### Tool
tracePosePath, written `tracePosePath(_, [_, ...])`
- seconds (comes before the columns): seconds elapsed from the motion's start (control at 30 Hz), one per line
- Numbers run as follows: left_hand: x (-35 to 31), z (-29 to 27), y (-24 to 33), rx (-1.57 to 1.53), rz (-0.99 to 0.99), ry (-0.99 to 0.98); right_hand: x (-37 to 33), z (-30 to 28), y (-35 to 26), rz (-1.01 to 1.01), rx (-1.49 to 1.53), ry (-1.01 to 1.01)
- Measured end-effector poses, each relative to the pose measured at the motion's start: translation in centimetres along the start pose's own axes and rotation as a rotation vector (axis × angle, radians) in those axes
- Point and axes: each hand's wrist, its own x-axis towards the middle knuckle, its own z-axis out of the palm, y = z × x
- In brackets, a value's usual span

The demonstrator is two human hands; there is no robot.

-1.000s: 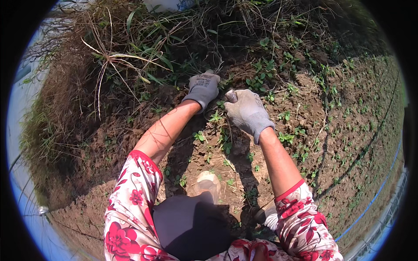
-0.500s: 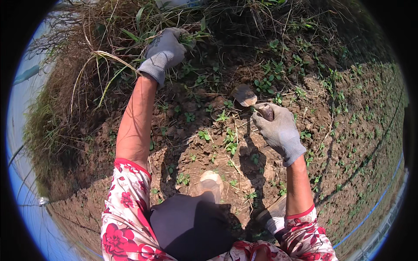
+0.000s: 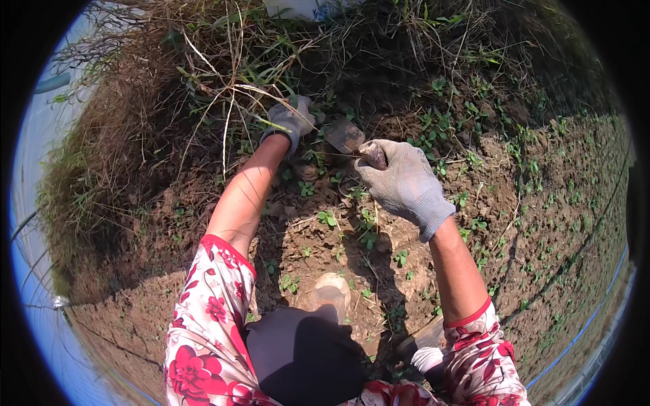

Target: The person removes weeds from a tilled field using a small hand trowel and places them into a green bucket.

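Note:
I am crouched over bare brown soil dotted with small green weeds [image 3: 327, 218]. My left hand [image 3: 292, 120], in a grey work glove, reaches forward into the grass and weeds at the foot of a dry grass bank, its fingers closed among the stems. My right hand [image 3: 403, 183], also gloved, is shut on the handle of a small hand hoe; its dirty metal blade [image 3: 344, 134] points left, close to my left hand and just above the soil.
A bank of dry grass and straw [image 3: 128, 142] rises to the left and ahead. Tilled soil with low seedlings [image 3: 542, 189] spreads to the right. A blue hose or line [image 3: 582, 331] runs along the lower right. My foot [image 3: 330, 291] rests on the soil below.
My left hand has come back down from the upper left grass to the weeds beside the blade. My right hand has moved up and left with the hoe.

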Motion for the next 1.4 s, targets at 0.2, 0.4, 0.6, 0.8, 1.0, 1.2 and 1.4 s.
tracePosePath(0.2, [3.7,3.9,-2.7,0.219,0.203,0.222,6.0,0.0,-0.3,0.009,-0.061,-0.076])
tracePosePath(0.4, [7.5,8.3,-13.6,0.922,0.690,0.759,11.6,2.6,-4.6,0.111,0.159,-0.255])
tracePosePath(0.6, [3.3,2.3,-3.9,-0.029,0.240,0.265,12.3,6.1,-2.1,0.210,-0.011,-0.140])
tracePosePath(0.8, [5.1,-0.7,-12.0,0.652,0.325,0.680,9.5,9.4,3.5,0.066,0.363,-0.035])
tracePosePath(1.0, [1.7,-1.7,-8.8,0.081,0.162,0.446,9.9,5.6,1.2,0.148,0.090,-0.099])
tracePosePath(1.2, [0.2,1.0,-7.2,-0.022,-0.065,-0.046,9.1,0.9,-3.9,0.168,0.087,-0.295])
tracePosePath(1.4, [0.7,1.9,-6.1,-0.047,0.051,0.339,10.1,5.7,-2.4,0.179,0.032,-0.183])
